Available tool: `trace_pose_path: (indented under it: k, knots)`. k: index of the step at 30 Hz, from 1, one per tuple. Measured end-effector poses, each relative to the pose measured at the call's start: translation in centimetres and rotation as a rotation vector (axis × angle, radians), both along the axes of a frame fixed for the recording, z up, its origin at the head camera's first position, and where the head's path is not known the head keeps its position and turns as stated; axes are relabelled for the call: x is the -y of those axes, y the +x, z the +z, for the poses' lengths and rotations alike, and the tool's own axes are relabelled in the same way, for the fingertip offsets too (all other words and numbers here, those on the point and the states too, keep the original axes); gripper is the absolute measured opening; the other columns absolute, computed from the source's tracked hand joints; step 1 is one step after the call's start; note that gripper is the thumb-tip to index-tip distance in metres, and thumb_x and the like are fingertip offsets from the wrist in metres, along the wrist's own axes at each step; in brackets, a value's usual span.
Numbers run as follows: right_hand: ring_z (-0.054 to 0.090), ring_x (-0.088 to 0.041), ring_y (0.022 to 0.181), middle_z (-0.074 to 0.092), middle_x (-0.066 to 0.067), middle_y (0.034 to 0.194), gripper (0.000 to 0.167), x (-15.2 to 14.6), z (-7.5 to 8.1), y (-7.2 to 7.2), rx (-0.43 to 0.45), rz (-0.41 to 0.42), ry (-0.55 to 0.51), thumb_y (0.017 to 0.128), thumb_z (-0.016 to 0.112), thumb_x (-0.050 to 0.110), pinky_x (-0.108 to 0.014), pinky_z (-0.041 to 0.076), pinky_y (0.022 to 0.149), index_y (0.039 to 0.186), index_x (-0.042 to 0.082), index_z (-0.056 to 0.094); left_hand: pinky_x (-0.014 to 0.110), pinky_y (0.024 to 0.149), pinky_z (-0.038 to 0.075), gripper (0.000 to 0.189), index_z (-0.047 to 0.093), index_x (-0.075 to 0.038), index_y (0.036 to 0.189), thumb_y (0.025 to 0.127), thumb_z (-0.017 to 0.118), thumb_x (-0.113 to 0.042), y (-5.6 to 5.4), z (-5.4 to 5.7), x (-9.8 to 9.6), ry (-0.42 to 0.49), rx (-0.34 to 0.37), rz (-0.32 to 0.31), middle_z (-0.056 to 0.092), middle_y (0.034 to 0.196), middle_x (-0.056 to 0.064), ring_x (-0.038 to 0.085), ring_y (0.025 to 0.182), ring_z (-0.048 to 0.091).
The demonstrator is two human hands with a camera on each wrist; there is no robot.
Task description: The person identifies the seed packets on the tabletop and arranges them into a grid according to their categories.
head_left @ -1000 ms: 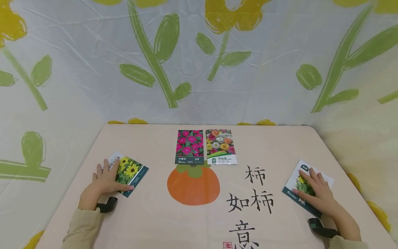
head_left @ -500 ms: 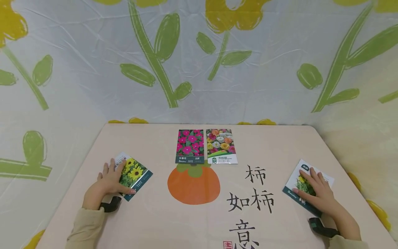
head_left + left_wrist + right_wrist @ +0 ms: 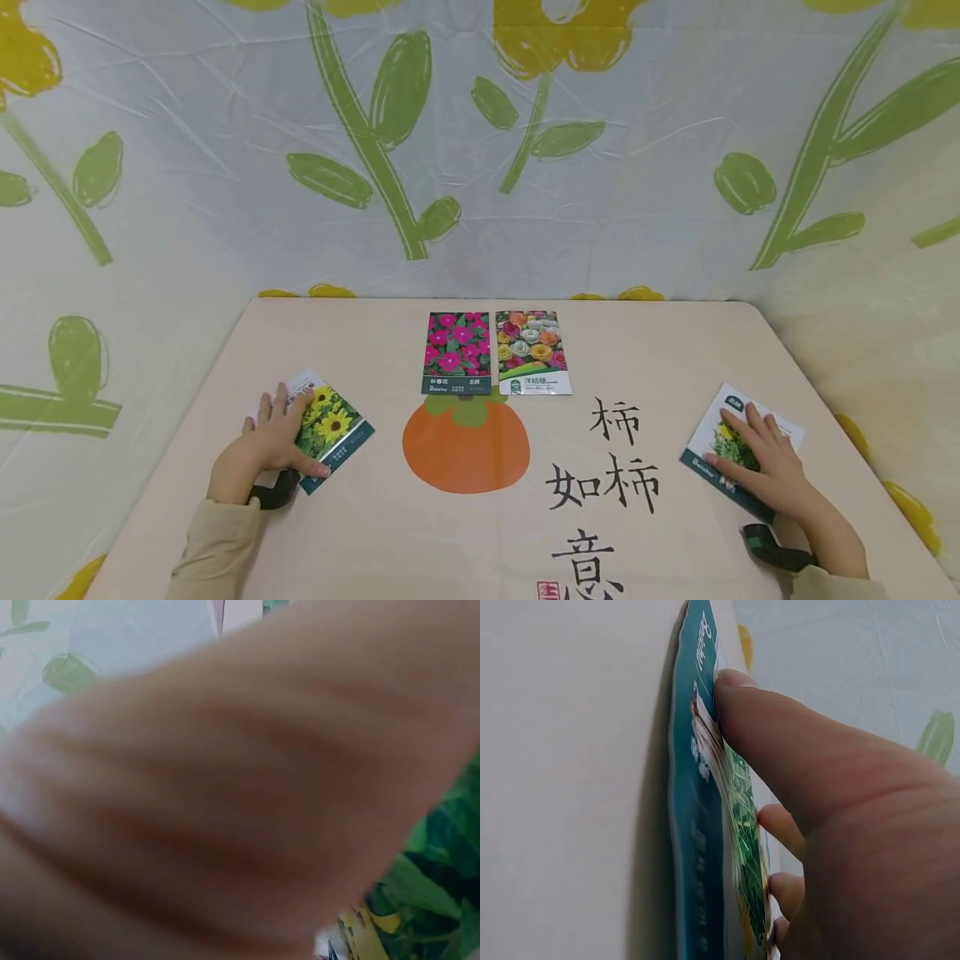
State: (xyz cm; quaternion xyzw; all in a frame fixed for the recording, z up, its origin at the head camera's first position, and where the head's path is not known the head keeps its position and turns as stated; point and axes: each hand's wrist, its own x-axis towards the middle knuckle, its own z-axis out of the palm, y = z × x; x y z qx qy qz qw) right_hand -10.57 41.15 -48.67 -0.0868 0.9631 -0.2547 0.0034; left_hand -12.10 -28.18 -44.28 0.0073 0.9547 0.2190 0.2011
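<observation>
My left hand (image 3: 270, 437) rests with spread fingers on a seed packet with yellow flowers (image 3: 330, 425), which lies slanted on the left side of the table. In the left wrist view the hand's blurred skin fills most of the picture, and a green leafy part of the packet shows at the lower right. On the right side, my right hand (image 3: 768, 462) lies spread over another seed packet (image 3: 716, 442), white with a dark teal band. The right wrist view shows the thumb (image 3: 780, 735) touching this packet's face, its other fingers farther along it.
Two more seed packets lie side by side near the table's back edge, one with pink flowers (image 3: 457, 350), one with mixed-colour flowers (image 3: 532, 354). The pale tabletop (image 3: 360, 533) bears a printed persimmon (image 3: 465, 450) and black characters. A flower-patterned cloth (image 3: 637, 208) hangs behind.
My left hand has slid to the right and slightly nearer, the yellow-flower packet moving along under it. My right hand and its packet have stayed in place.
</observation>
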Motion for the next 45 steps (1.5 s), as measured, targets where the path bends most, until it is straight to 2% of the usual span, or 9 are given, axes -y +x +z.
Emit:
trace_pose_path:
  k: [7, 15, 28, 39, 42, 45]
  knots:
    - [-0.011, -0.062, 0.139, 0.004, -0.041, 0.155, 0.076, -0.1, -0.4, 0.0, 0.001, 0.003, -0.008, 0.092, 0.064, 0.035, -0.075, -0.014, 0.104, 0.149, -0.004, 0.032, 0.081, 0.102, -0.002, 0.135, 0.020, 0.003, 0.152, 0.052, 0.096, -0.044, 0.0, -0.2, -0.6, 0.004, -0.010, -0.051, -0.009, 0.154, 0.041, 0.063, 0.139, -0.010]
    - [-0.010, -0.062, 0.139, 0.004, -0.040, 0.155, 0.077, -0.3, -0.3, -0.1, 0.001, 0.001, -0.006, 0.092, 0.065, 0.036, -0.076, -0.013, 0.103, 0.150, -0.003, 0.032, 0.080, 0.103, -0.001, 0.134, 0.021, -0.001, 0.153, 0.051, 0.097, -0.041, 0.1, -0.7, -1.2, 0.008, -0.009, -0.077, -0.008, 0.156, 0.038, 0.059, 0.141, -0.011]
    - [-0.010, -0.062, 0.139, 0.003, -0.039, 0.156, 0.078, 0.0, -0.1, -0.1, 0.027, -0.020, 0.019, 0.092, 0.064, 0.038, -0.080, -0.010, 0.101, 0.150, -0.002, 0.031, 0.078, 0.104, -0.006, 0.130, 0.027, -0.002, 0.152, 0.049, 0.098, -0.038, 0.5, -0.5, -2.0, 0.059, -0.012, -0.139, -0.008, 0.158, 0.035, 0.056, 0.142, -0.012]
    - [-0.011, -0.061, 0.140, 0.003, -0.039, 0.156, 0.078, -0.1, -0.2, 0.0, 0.012, -0.016, 0.011, 0.092, 0.064, 0.038, -0.079, -0.012, 0.101, 0.150, -0.002, 0.031, 0.078, 0.104, -0.009, 0.127, 0.027, -0.006, 0.153, 0.052, 0.097, -0.037, -0.2, -2.7, -1.5, 0.064, -0.024, -0.186, -0.009, 0.161, 0.029, 0.051, 0.145, -0.015]
    - [-0.010, -0.062, 0.140, 0.003, -0.039, 0.156, 0.078, -0.2, -0.2, -0.1, 0.005, -0.011, 0.008, 0.091, 0.064, 0.037, -0.078, -0.012, 0.102, 0.150, -0.002, 0.032, 0.076, 0.105, -0.009, 0.127, 0.026, -0.007, 0.154, 0.053, 0.096, -0.038, -0.2, -2.6, -1.6, 0.049, -0.012, -0.184, -0.011, 0.161, 0.028, 0.049, 0.145, -0.016]
    - [-0.010, -0.061, 0.140, 0.003, -0.039, 0.156, 0.077, -0.3, -0.4, -0.2, 0.000, -0.005, 0.008, 0.092, 0.065, 0.036, -0.078, -0.012, 0.102, 0.150, -0.001, 0.031, 0.077, 0.104, -0.009, 0.128, 0.027, -0.005, 0.153, 0.051, 0.096, -0.040, 0.1, -1.7, -1.9, 0.066, -0.005, -0.190, -0.010, 0.161, 0.029, 0.051, 0.144, -0.016]
